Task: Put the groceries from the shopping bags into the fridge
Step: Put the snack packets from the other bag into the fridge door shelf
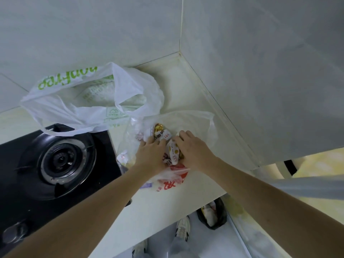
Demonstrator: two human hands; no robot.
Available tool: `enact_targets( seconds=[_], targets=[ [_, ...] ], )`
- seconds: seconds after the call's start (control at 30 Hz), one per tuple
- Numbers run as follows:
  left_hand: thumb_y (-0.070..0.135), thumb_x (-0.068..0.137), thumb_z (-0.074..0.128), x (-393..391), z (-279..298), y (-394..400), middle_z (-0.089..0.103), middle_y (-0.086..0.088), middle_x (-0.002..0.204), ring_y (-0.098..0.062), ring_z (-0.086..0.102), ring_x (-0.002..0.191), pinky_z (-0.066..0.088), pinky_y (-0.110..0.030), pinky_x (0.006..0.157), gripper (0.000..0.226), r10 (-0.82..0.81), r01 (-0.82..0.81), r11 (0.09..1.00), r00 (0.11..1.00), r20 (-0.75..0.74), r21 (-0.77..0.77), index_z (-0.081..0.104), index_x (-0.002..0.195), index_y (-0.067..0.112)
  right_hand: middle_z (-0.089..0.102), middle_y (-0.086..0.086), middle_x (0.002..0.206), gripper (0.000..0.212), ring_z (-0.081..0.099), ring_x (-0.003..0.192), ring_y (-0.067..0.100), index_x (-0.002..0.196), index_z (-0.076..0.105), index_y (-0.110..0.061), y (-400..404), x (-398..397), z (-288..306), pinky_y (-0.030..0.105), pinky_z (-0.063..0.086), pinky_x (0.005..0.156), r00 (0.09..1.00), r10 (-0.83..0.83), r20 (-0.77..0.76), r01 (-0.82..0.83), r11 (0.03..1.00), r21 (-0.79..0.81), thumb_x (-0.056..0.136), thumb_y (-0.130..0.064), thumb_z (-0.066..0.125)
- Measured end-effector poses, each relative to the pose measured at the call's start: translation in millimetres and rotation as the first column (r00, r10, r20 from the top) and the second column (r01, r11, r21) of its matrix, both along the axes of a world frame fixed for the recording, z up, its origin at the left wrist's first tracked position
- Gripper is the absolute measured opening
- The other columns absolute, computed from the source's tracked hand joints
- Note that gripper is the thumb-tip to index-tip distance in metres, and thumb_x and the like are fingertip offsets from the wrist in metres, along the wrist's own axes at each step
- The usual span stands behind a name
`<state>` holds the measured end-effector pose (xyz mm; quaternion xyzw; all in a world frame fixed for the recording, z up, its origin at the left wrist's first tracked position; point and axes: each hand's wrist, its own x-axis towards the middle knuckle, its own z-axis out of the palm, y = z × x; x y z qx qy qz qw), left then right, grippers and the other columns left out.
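Note:
A clear plastic bag [193, 120] lies on the pale counter [167, 205], full of several small wrapped snack packets [162, 133]. Both my hands are inside it. My left hand [150, 157] presses down on the packets at the left; my right hand [191, 149] closes over a white packet [174, 153] with yellow print between the two hands. A red-and-white bag [171, 180] lies under my wrists. Behind, a white shopping bag with green lettering [83, 101] stands open against the wall.
A black gas hob with a round burner [65, 162] fills the counter's left side, a knob [14, 233] near its front edge. Tiled walls meet in a corner at the back right. Below the counter edge are my shoes [183, 227] and a dark bin [212, 215].

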<state>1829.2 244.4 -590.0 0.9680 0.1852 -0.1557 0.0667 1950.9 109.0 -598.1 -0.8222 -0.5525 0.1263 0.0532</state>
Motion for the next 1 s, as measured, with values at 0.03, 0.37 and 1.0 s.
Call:
enact_targets(
  seconds=[0.03, 0.37, 1.0],
  targets=[
    [0.054, 0.08, 0.072, 1, 1, 0, 0.066, 0.002, 0.121, -0.026, 0.05, 0.122, 0.039, -0.043, 0.104, 0.058, 0.021, -0.021, 1.0, 1.0, -0.005, -0.006, 0.053, 0.124, 0.022, 0.055, 0.004, 0.112, 0.062, 0.055, 0.102, 0.024, 0.122, 0.055, -0.014, -1, 2, 3, 0.036, 0.059, 0.07, 1.0, -0.001, -0.012, 0.002, 1.0, 0.022, 0.071, -0.028, 0.087],
    [0.059, 0.079, 0.076, -4, 13, 14, 0.057, 0.008, 0.072, -0.018, 0.058, 0.077, 0.038, -0.033, 0.07, 0.043, 0.217, -0.189, 0.946, 0.973, 0.081, -0.264, 0.051, 0.073, 0.024, 0.053, -0.007, 0.076, 0.05, 0.05, 0.067, 0.018, 0.083, 0.044, -0.024, -23, 16, 36, 0.036, 0.043, 0.056, 0.952, -0.143, -0.269, 0.211, 0.947, 0.242, 0.068, -0.035, 0.091],
    [0.039, 0.088, 0.079, -25, 214, 12, 0.058, 0.006, 0.056, -0.008, 0.05, 0.052, 0.038, -0.023, 0.055, 0.035, 0.304, 0.218, 0.708, 0.765, 0.568, -0.672, 0.062, 0.062, 0.024, 0.076, -0.006, 0.089, 0.023, 0.071, 0.089, 0.022, 0.093, 0.071, -0.027, -66, -81, 222, 0.046, 0.061, 0.069, 0.598, -0.368, -0.712, 0.798, 0.36, 0.484, 0.078, -0.032, 0.087]
  ],
)
